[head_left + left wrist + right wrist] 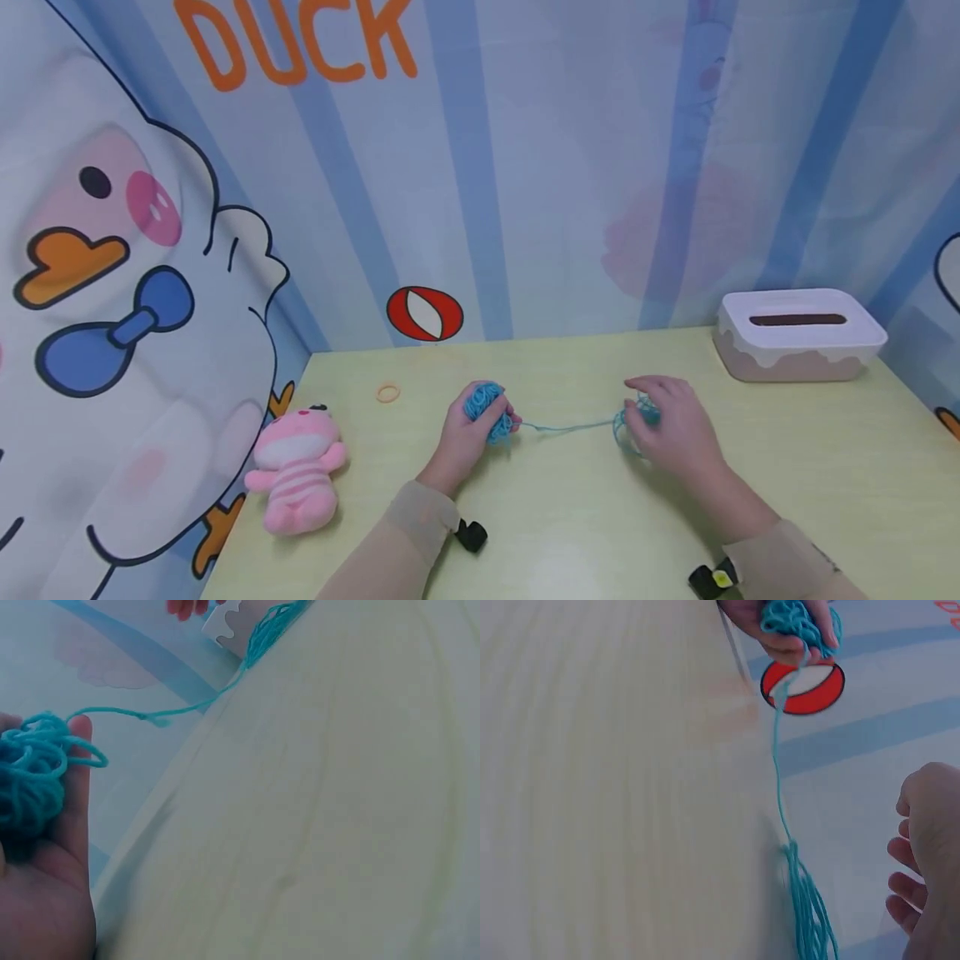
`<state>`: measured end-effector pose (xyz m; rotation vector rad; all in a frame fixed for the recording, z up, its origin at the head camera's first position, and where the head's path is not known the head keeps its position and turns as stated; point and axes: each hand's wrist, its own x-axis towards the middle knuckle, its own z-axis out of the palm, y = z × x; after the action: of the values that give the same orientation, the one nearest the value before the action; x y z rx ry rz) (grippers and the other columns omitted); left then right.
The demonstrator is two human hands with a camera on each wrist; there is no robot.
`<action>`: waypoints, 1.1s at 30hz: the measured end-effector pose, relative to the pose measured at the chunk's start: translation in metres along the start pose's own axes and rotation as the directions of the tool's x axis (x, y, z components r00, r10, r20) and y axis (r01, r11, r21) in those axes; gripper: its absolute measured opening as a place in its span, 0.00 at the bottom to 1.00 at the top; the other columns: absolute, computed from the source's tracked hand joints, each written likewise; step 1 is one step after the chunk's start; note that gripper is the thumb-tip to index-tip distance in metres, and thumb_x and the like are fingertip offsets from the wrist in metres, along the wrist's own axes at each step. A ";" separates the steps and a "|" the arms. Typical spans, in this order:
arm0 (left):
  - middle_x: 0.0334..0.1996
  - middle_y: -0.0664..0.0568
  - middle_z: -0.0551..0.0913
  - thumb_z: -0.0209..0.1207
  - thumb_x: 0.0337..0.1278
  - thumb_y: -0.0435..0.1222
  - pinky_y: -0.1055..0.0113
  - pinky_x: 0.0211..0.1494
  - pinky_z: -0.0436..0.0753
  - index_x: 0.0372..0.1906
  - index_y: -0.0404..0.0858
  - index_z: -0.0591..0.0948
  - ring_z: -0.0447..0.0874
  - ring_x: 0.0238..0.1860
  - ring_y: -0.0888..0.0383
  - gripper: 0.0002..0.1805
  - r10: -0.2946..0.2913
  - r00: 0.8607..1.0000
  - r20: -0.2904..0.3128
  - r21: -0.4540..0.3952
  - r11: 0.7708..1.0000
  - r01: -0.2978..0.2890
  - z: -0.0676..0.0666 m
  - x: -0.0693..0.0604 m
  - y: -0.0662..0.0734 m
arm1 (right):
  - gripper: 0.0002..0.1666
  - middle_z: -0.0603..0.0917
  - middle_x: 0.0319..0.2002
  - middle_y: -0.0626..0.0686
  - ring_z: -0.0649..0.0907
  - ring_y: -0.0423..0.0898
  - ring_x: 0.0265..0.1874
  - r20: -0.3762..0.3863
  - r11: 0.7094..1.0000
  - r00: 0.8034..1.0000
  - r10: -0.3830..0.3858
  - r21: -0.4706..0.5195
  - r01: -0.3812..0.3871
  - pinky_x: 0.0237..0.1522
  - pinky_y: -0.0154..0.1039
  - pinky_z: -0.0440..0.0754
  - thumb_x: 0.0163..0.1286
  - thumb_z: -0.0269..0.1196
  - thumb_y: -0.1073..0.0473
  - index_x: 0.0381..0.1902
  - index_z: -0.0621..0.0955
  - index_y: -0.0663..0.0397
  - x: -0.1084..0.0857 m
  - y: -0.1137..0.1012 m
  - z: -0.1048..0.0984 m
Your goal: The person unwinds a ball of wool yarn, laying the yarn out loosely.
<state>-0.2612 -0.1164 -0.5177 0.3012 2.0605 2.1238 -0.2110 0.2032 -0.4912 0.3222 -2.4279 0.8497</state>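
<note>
In the head view my left hand (467,429) grips a loosely wound ball of turquoise yarn (483,408), the thumb lying across its front. From it a thin strand (566,429) runs over the table, sagging slightly, to my right hand (678,429). A bundle of yarn loops (624,433) hangs at the right hand, between thumb and fingers, with part of it hidden behind the thumb. The right wrist view shows that loop bundle (806,900) hanging apart from several bent fingertips (906,892); its upper hold is out of frame. Loose loops stick out of the ball (34,765) in the left wrist view.
A pink striped plush toy (300,471) lies at the table's left side. Behind it is a small orange ring (387,392). A tissue box (798,337) stands at the back right corner. A printed curtain (555,167) rises behind the pale wooden table (562,533).
</note>
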 end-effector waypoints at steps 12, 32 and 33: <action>0.60 0.29 0.84 0.63 0.82 0.44 0.61 0.62 0.92 0.71 0.29 0.68 0.95 0.53 0.55 0.30 0.042 0.997 0.072 -0.044 0.998 -0.039 0.001 0.000 0.001 | 0.35 0.91 0.64 0.55 0.85 0.62 0.70 0.400 0.992 0.916 -0.022 0.119 -0.028 0.72 0.63 0.82 0.81 0.68 0.50 0.78 0.76 0.60 0.007 -0.068 0.061; 0.62 0.49 0.85 0.71 0.74 0.44 0.49 0.75 0.82 0.66 0.47 0.80 0.81 0.63 0.51 0.22 0.014 0.998 -0.059 0.191 0.982 -0.003 -0.001 0.002 0.000 | 0.11 0.95 0.47 0.50 0.93 0.53 0.52 0.246 0.989 0.968 0.049 0.121 -0.081 0.57 0.56 0.91 0.80 0.69 0.58 0.54 0.92 0.54 0.013 -0.055 0.038; 0.62 0.50 0.85 0.70 0.74 0.44 0.48 0.75 0.81 0.66 0.48 0.81 0.80 0.64 0.51 0.21 0.017 0.998 -0.060 0.193 0.981 -0.005 -0.001 0.002 0.000 | 0.11 0.95 0.46 0.49 0.93 0.53 0.52 0.239 0.989 0.970 0.050 0.126 -0.082 0.56 0.56 0.91 0.80 0.69 0.58 0.54 0.92 0.55 0.013 -0.053 0.035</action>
<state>-0.2630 -0.1168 -0.5177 0.2762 2.3103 1.9646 -0.2160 0.1399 -0.4799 0.4154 -2.6168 1.0619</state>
